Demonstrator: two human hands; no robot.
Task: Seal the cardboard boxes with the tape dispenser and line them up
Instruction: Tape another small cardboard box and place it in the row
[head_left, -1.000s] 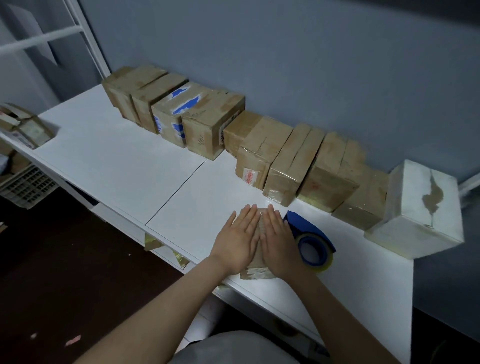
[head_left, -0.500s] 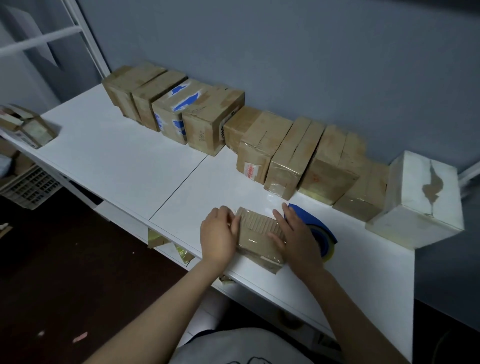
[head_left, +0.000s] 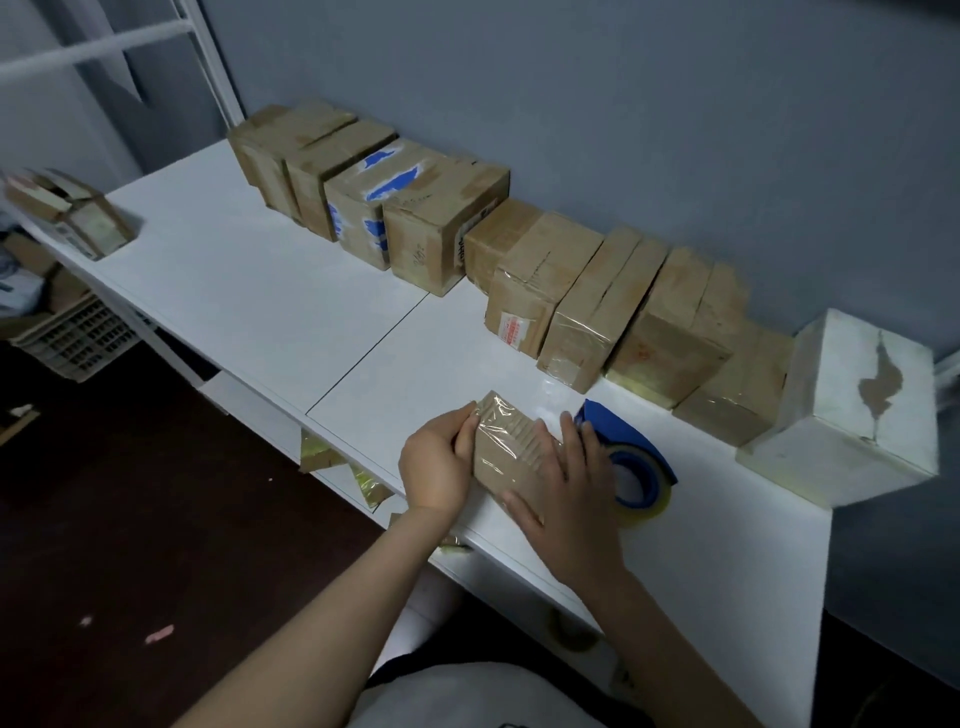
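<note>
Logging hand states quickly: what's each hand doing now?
Left hand: grips the small taped cardboard box.
Right hand: open, fingers flat on that box.

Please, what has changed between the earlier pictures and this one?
Both hands, earlier flat together on top of the small box, moved apart: the left hand now grips its left end, the right hand lies over its right side. The tape dispenser and the row of boxes stayed put.

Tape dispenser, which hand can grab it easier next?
Probably the right hand: it rests on the small box directly beside the blue tape dispenser, fingers almost touching it. The left hand grips the box's other side, farther away.
</note>
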